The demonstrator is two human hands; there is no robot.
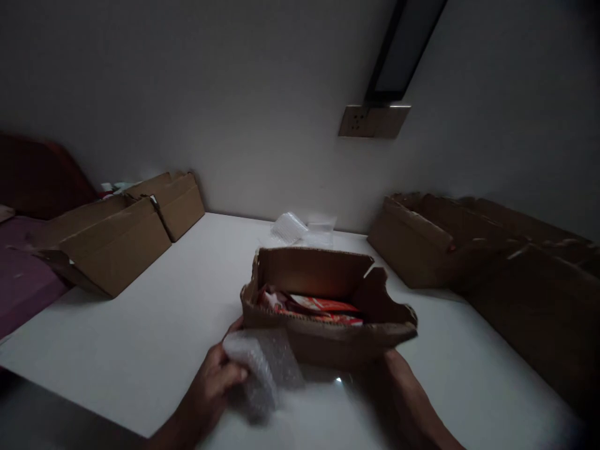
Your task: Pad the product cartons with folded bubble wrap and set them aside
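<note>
An open-topped cardboard box (319,344) is in front of me over the white table, with red-and-white packets (323,306) lying inside. My left hand (213,378) is closed on a crumpled piece of clear bubble wrap (262,365), which hangs along the box's front left corner. The fingertips of that hand reach beside the box's left end. My right hand (400,372) grips the box low at its right end; its fingers are hidden behind the cardboard.
More bubble wrap (290,229) lies behind the box, near the wall. Two open cardboard boxes (119,250) stand at the left on the white table (187,325). Larger cardboard boxes (412,247) line the right side. A socket plate (375,121) is on the wall.
</note>
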